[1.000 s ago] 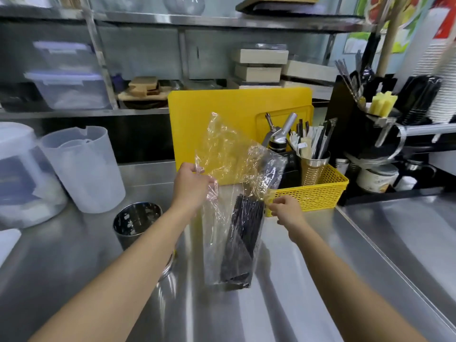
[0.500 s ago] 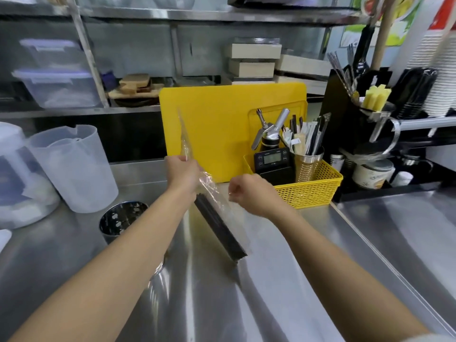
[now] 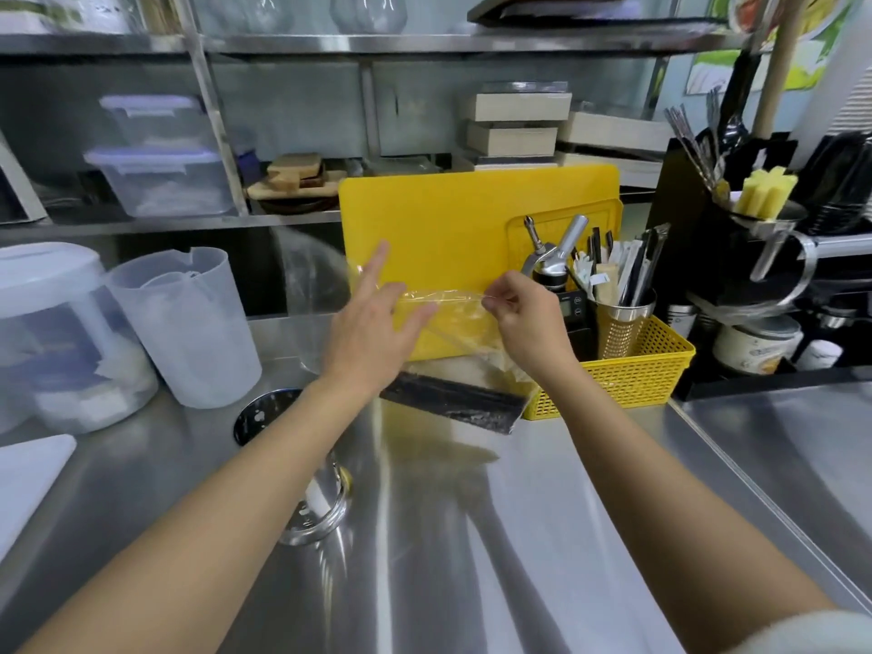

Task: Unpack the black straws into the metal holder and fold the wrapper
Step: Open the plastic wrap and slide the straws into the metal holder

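A bundle of black straws (image 3: 453, 402) lies nearly level inside a clear plastic wrapper (image 3: 460, 323), held above the steel counter in front of the yellow board. My right hand (image 3: 531, 318) pinches the wrapper's upper edge. My left hand (image 3: 373, 325) is at the wrapper's left side with its fingers spread; the wrapper drapes over them. The metal holder (image 3: 264, 415), a perforated steel cup, stands on the counter below my left forearm, which hides much of it.
A yellow cutting board (image 3: 472, 219) leans behind the wrapper. A yellow basket (image 3: 632, 370) with utensils and a scale stands at the right. Clear plastic jugs (image 3: 184, 323) stand at the left. The steel counter (image 3: 472, 535) stretches toward me.
The straw bundle has swung from hanging upright, through a tilt, to nearly level. My left hand has opened its fingers, and my right hand has moved up to the wrapper's top edge.
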{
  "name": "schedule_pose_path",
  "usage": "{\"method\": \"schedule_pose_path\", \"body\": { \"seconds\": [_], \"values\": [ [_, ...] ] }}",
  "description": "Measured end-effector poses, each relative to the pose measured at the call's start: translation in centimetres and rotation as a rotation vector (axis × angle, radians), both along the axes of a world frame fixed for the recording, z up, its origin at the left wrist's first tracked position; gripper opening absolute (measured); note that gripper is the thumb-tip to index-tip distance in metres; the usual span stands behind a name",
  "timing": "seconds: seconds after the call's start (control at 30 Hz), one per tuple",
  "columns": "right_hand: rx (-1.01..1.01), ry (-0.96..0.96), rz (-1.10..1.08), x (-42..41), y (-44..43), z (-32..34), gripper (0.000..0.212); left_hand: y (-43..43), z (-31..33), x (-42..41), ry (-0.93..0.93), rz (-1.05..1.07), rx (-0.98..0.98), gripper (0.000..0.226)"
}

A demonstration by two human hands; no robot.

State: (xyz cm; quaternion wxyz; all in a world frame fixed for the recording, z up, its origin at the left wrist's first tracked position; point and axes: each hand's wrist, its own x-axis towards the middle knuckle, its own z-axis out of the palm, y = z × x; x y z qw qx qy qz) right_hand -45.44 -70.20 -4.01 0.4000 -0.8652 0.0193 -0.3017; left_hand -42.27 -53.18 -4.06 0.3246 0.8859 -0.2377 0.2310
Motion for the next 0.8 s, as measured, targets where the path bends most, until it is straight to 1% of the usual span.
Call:
{"method": "schedule_pose_path", "body": {
  "seconds": [0.03,0.07,0.1,0.17,0.2,0.27,0.33,0.4,0.47,0.5,0.53,0.57,0.6,0.67,0.7,0.73,0.8],
  "values": [
    [-0.013,-0.009,0.012,0.0,0.1,0.1,0.008,0.2,-0.2,0.3,0.013,-0.005,0.122,0.053],
    [-0.052,-0.011,0.03,0.1,0.1,0.1,0.008,0.3,-0.3,0.5,0.018,0.002,0.197,0.053],
    [-0.087,-0.011,0.055,0.1,0.3,0.2,0.008,0.3,-0.4,0.6,0.006,0.009,0.205,0.045],
    [-0.092,-0.031,0.103,0.0,0.4,0.2,0.008,0.4,-0.4,0.9,0.005,0.034,0.103,0.024],
    [-0.092,-0.05,0.117,0.0,0.3,0.2,0.011,0.5,-0.3,1.0,0.019,0.058,0.054,0.021],
    [-0.115,-0.061,0.11,0.0,-0.2,0.0,0.027,0.5,0.2,1.3,0.003,0.098,0.049,0.023],
    [-0.078,-0.05,0.091,0.0,-1.0,-0.5,0.05,0.4,1.0,1.4,-0.037,0.128,0.083,0.024],
    [0.097,-0.042,0.103,-0.1,-1.8,-1.0,0.078,0.3,1.8,1.5,-0.072,0.144,0.086,0.024],
    [0.406,-0.034,0.16,-0.2,-2.8,-1.7,0.102,0.1,2.6,1.6,-0.111,0.168,0.1,0.024],
    [0.562,-0.011,0.206,-0.3,-3.2,-2.1,0.109,0.1,2.9,1.7,-0.124,0.176,0.104,0.024],
    [0.671,0.031,0.253,-0.3,-3.6,-2.7,0.111,0.0,3.3,1.8,-0.129,0.182,0.1,0.023],
    [0.712,0.091,0.29,-0.4,-3.7,-3.3,0.106,0.0,3.6,1.9,-0.128,0.182,0.093,0.022],
    [0.706,0.152,0.314,-0.5,-3.7,-3.9,0.094,-0.1,4.0,1.9,-0.127,0.179,0.087,0.022],
    [0.685,0.2,0.312,-0.3,-3.2,-4.8,0.058,-0.4,4.6,1.8,-0.135,0.167,0.084,0.024],
    [0.712,0.179,0.29,-0.1,-2.9,-5.0,0.04,-0.6,4.8,1.7,-0.144,0.17,0.09,0.025],
    [0.76,0.146,0.272,0.1,-2.6,-5.0,0.028,-0.7,4.9,1.5,-0.156,0.176,0.102,0.025],
    [0.876,0.08,0.261,0.6,-2.3,-4.5,0.019,-1.0,5.3,1.1,-0.187,0.167,0.111,0.025]
  ]
}}
